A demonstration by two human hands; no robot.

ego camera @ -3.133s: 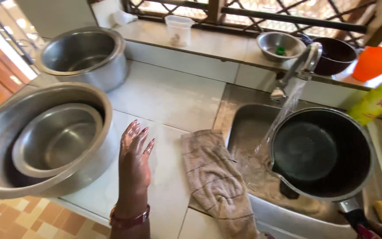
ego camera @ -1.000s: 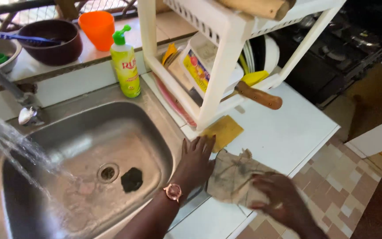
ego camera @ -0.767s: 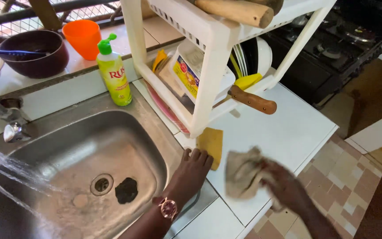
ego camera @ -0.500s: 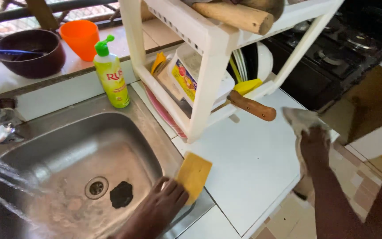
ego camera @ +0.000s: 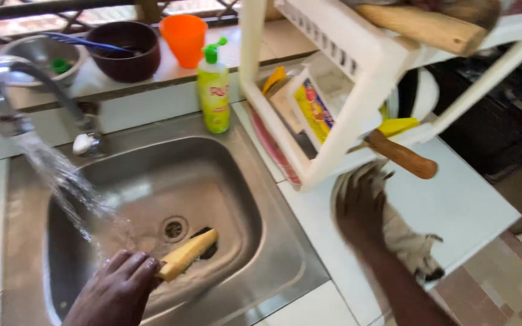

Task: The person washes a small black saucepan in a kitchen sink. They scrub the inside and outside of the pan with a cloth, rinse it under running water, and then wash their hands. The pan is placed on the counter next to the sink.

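My left hand [ego camera: 116, 288] is low over the steel sink [ego camera: 261, 241] and holds a yellow sponge [ego camera: 186, 253] by one end, just right of the drain [ego camera: 174, 228]. Water [ego camera: 61, 181] streams from the tap [ego camera: 13, 90] into the basin beside that hand. On the white counter [ego camera: 466, 199] to the right, my right hand [ego camera: 362, 202] presses flat on a beige cloth [ego camera: 409, 241], close to the foot of the white dish rack [ego camera: 333, 90]. The hand is blurred by motion.
A green dish-soap bottle [ego camera: 214, 90] stands behind the sink. On the ledge sit an orange cup [ego camera: 183, 37], a dark bowl [ego camera: 123, 49] and a steel bowl [ego camera: 43, 60]. A wooden handle [ego camera: 403, 156] juts from the rack. A stove [ego camera: 502, 115] lies beyond the counter edge.
My left hand took the sponge from the counter edge down into the sink. My right hand with the cloth swept from the far counter edge back toward the rack.
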